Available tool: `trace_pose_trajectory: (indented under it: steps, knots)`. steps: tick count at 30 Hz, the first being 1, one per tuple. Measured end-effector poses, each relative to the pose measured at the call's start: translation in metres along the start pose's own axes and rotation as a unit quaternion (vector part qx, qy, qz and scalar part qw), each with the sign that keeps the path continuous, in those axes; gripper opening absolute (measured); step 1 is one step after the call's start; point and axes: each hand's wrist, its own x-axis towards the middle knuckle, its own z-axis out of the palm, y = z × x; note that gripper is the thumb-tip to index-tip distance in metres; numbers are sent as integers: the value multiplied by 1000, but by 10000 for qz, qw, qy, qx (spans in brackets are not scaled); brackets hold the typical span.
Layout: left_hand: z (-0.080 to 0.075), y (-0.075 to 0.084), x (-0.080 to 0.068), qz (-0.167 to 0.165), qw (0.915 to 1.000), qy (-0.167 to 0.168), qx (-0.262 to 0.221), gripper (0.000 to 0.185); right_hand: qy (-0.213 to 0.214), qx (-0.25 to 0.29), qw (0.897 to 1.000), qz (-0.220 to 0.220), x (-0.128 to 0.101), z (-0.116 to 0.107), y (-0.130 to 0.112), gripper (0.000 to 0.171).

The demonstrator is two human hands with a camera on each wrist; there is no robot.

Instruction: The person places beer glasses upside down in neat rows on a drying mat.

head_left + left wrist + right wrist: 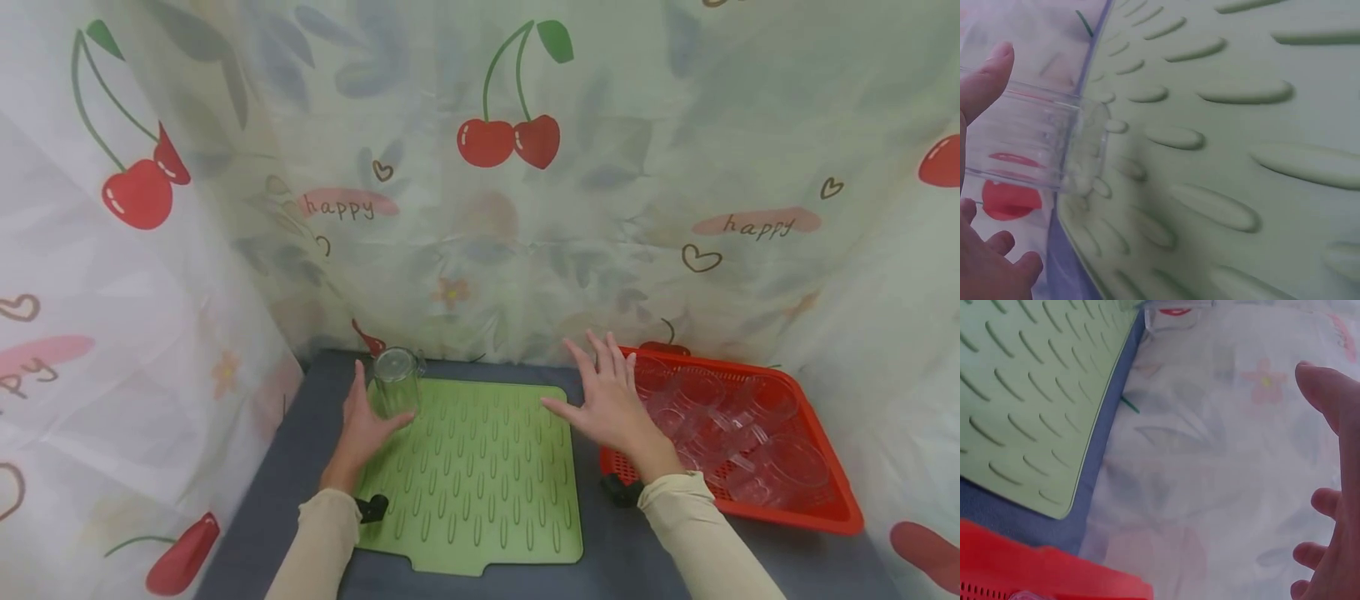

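Observation:
A clear plastic cup [396, 382] stands at the far left corner of the ribbed green mat [480, 475]. My left hand [380, 403] sits just in front of it, thumb [982, 84] raised beside the cup [1029, 144] and fingers relaxed near its base, not closed round it. My right hand [583, 380] hovers flat with fingers spread above the mat's far right edge, next to the red basket [750, 510], and holds nothing. The right wrist view has those straight fingers [1329, 394] against the curtain.
The red basket holds several clear cups [720, 425] on the right of the dark grey table [645, 558]. A cherry-print curtain [480, 208] closes in the back and both sides. The mat's corner [1029, 400] and the basket's rim [1041, 569] appear in the right wrist view.

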Motion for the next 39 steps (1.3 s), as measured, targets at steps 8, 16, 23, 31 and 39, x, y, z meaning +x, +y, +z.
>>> trace_pose_trajectory:
  steps: [8,16,23,31,39]
  knots:
    - [6,-23,-9,-30,10000,-74,11,134,-44,-4,9999,132,0,-5,12,98]
    - [11,-31,-20,-264,9994,-194,141,135,-95,119,9996,218,-1,-10,25,99]
    - [17,-42,-23,-398,9980,-276,397,130,-273,238,9986,378,-2,-13,38,98]
    - [17,-48,-26,-505,9931,-439,965,128,-346,178,9976,581,0,-16,59,98]
    - [17,-47,-26,-93,9861,-742,1482,130,-431,301,9953,812,-1,-20,73,100]
